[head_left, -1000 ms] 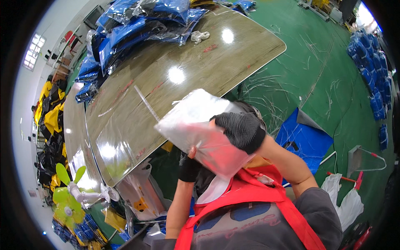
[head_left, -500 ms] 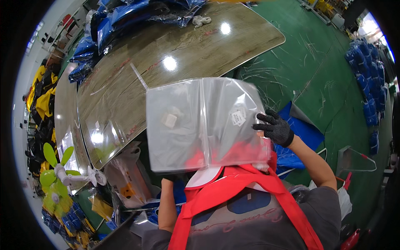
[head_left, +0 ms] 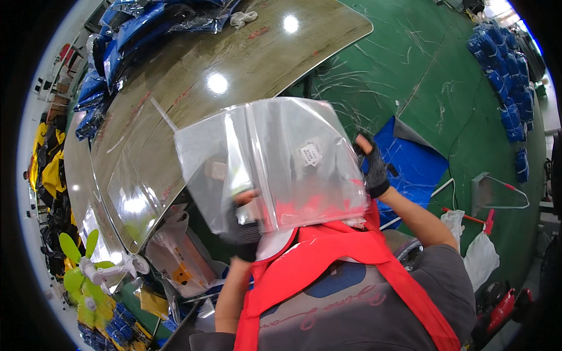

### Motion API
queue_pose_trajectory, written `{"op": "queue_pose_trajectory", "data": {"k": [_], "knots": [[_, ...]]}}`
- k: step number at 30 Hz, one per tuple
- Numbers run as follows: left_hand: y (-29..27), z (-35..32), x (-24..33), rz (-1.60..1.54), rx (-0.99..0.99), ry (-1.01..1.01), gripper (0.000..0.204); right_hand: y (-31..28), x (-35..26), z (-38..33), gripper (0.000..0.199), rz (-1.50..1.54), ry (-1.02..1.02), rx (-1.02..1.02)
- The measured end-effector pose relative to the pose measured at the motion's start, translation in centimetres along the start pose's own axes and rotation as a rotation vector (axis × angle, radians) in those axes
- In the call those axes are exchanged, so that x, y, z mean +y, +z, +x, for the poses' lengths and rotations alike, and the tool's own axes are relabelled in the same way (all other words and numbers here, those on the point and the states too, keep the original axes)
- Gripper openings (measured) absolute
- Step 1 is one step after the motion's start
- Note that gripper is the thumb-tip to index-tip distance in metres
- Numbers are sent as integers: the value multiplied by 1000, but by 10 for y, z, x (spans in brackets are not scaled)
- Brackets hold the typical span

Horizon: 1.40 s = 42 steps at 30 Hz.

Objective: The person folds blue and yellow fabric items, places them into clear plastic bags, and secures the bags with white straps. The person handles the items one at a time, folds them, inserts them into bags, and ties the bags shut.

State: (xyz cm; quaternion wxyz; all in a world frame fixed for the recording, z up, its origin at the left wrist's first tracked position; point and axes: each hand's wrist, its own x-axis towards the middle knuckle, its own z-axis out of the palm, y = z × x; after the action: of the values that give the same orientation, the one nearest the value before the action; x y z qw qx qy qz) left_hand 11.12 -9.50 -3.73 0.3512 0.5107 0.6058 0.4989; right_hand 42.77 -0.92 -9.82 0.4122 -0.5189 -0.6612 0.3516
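Observation:
I hold a large clear plastic bag [head_left: 275,158] spread flat in front of my chest, with small white labels on it. My left hand [head_left: 243,219], in a black fingerless glove, grips its lower left part and shows through the plastic. My right hand [head_left: 372,164], gloved the same way, pinches the bag's right edge. The bag hangs over the near edge of a long glossy brown table [head_left: 193,105]. Below it are my red apron straps [head_left: 328,257] and grey shirt.
Blue packed items [head_left: 140,29] pile along the table's far left end. The floor is green, with a blue sheet [head_left: 410,164] at right and more blue bundles [head_left: 503,64] at far right. A green-bladed fan [head_left: 88,269] and bags sit at lower left.
The bag went from crumpled in my hands to fully spread out and raised. My right hand moved out to its right edge, and my left hand came up behind it.

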Motion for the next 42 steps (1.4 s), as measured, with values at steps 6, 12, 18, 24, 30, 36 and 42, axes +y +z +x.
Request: {"op": "queue_pose_trajectory", "data": {"k": [6, 12, 18, 24, 30, 36, 42], "knots": [[141, 11, 30, 380, -357, 234, 79, 14, 11, -27, 36, 387, 374, -132], [134, 11, -4, 300, -285, 346, 69, 14, -32, -19, 30, 411, 315, -120], [127, 13, -17, 271, -306, 311, 57, 13, -32, -19, 50, 820, 561, -54], [132, 13, 17, 308, -223, 264, 58, 6, -70, -16, 57, 380, 475, -156], [113, 28, 50, 359, -270, -18, 62, 11, -91, -7, 69, 181, 22, -274], [93, 49, 75, 562, -399, 34, 46, 16, -77, -17, 79, 69, -2, -397], [89, 44, 66, 457, -362, 84, 34, 15, -99, -10, 96, 225, 159, -386]]}}
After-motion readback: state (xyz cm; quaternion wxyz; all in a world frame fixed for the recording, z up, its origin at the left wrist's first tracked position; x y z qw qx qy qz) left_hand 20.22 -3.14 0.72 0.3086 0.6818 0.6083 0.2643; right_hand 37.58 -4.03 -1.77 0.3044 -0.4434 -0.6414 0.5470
